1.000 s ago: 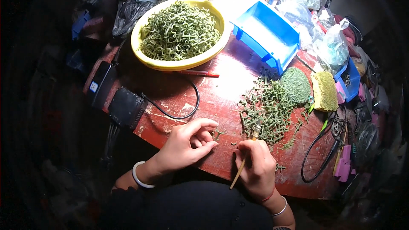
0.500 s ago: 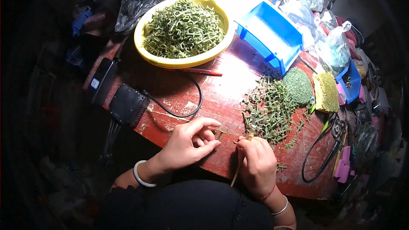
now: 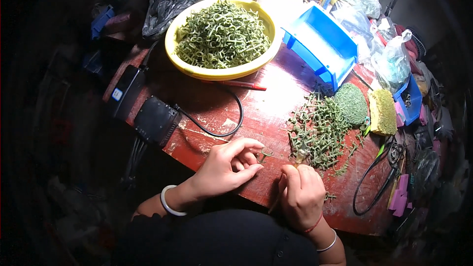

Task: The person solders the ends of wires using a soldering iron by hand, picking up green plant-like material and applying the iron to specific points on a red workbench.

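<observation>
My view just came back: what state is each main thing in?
Left hand: curled, thumb and forefinger apart
Right hand: closed around a brush
Yellow bowl: upright, heaped with green pieces
Loose green pieces: piled, some scattered
Blue bin: open-topped
Black bag: open
Black cable: curved

Harsh white glare washed out the area just behind the blue bin [image 3: 308, 60] and paled the worktop [image 3: 270, 102] at its near left. Shadow darkened the worktop below the yellow basin [image 3: 217, 74], left of the bin. On the bin's near side, the brush [image 3: 302, 153] seemed slightly blurred. Fisheye-warped surroundings sank to near-black.
</observation>
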Demonstrator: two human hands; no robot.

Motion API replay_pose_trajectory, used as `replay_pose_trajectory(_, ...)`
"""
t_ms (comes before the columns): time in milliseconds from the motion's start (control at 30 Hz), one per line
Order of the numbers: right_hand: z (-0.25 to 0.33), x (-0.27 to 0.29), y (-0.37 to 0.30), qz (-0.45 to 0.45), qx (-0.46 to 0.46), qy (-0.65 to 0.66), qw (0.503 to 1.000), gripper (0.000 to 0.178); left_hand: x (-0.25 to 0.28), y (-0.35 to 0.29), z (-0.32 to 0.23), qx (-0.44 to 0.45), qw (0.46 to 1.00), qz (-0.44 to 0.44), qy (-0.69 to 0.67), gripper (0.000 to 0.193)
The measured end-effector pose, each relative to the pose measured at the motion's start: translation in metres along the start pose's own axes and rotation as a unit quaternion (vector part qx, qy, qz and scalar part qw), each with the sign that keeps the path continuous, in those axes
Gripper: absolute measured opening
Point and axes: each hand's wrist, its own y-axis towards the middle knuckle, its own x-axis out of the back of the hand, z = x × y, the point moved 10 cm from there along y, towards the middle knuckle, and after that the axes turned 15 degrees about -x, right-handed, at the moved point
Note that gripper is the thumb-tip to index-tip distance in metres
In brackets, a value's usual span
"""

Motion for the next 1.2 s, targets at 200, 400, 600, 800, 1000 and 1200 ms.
replay_pose_trajectory(200,-0.011,0.006,-0.001,0.026,-0.025,0.132,0.991,0.02,0.002,-0.002,0.003,-0.001,1.0,-0.006,-0.007,0.04)
replay_pose_trajectory(400,-0.033,0.019,0.003,0.017,-0.094,0.161,0.982,0.023,0.002,0.002,0.001,-0.011,1.0,-0.009,0.0,0.037)
replay_pose_trajectory(600,-0.023,0.01,0.004,0.037,-0.064,0.187,0.98,0.024,0.002,0.0,0.004,-0.013,1.0,-0.009,0.001,0.038)
replay_pose_trajectory(800,-0.017,0.004,0.006,0.04,-0.029,0.192,0.98,0.025,0.002,-0.001,0.004,-0.018,1.0,-0.019,-0.001,0.038)
replay_pose_trajectory(1000,-0.016,0.002,0.008,0.03,-0.03,0.179,0.983,0.024,0.002,0.0,0.004,-0.02,1.0,-0.013,0.006,0.038)
replay_pose_trajectory(1200,-0.017,0.001,0.006,0.032,-0.039,0.193,0.98,0.021,0.003,0.001,0.001,-0.027,0.999,-0.017,0.01,0.037)
